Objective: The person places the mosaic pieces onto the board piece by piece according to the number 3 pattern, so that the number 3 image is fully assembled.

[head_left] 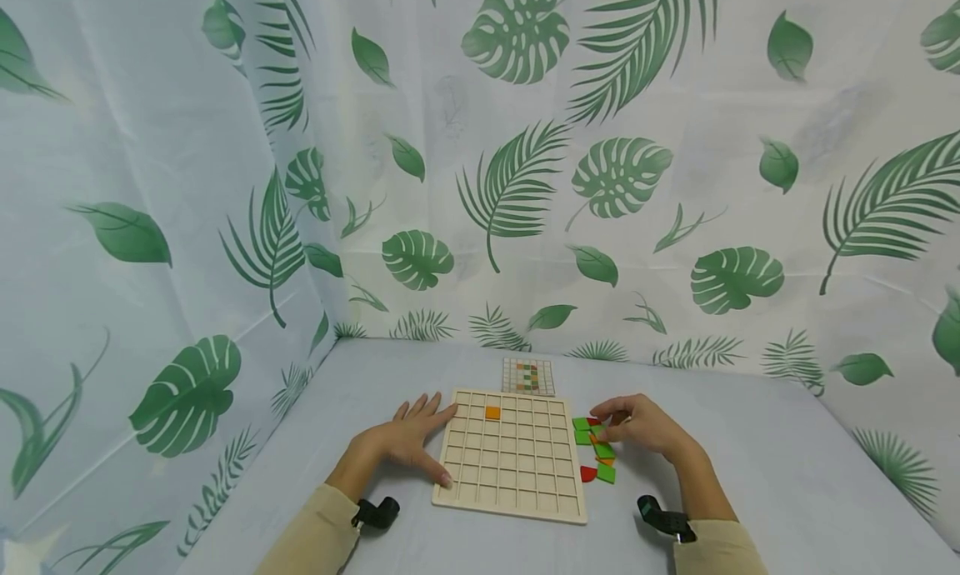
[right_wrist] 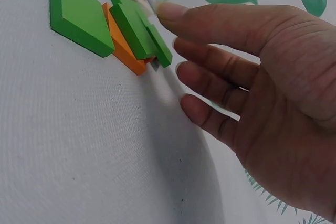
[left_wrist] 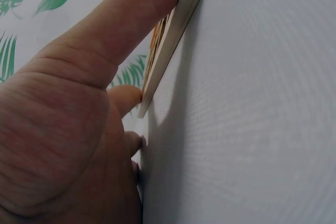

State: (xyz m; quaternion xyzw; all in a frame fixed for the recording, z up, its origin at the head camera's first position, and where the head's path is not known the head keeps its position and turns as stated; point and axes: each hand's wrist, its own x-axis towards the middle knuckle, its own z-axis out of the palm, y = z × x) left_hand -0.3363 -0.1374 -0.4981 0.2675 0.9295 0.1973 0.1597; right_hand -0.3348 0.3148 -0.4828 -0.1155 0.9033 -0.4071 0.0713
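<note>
- Resting against the left edge of the grid board [head_left: 512, 462], the left hand [head_left: 407, 435] has its fingers spread apart and clamps nothing; its thumb touches the board's near left corner and its index finger meets the same edge farther up.
- The grid board itself lies flat on the pale tablecloth [head_left: 420, 550], between the two hands.
- On the grid board, an orange square [head_left: 492, 413] sits in a cell close to the far edge, left of the middle.
- Just right of the grid board, the right hand [head_left: 651, 425] reaches over the loose pieces, thumb and index finger apart; whether either fingertip touches a piece, I cannot tell.
- Strung along the grid board's right edge are green pieces [right_wrist: 81, 14], red pieces [head_left: 588, 473] and orange pieces [right_wrist: 123, 45]; one green piece overlaps an orange one.
- Just beyond the grid board's far edge lies a pattern card [head_left: 528, 377] printed with a small grid and coloured cells.
- Nearer than the grid board's middle, on either side, tan sleeves [head_left: 315, 537] and black wrist straps [head_left: 375, 512] show.
- Well behind the grid board hangs a white leaf-print curtain [head_left: 525, 108].
</note>
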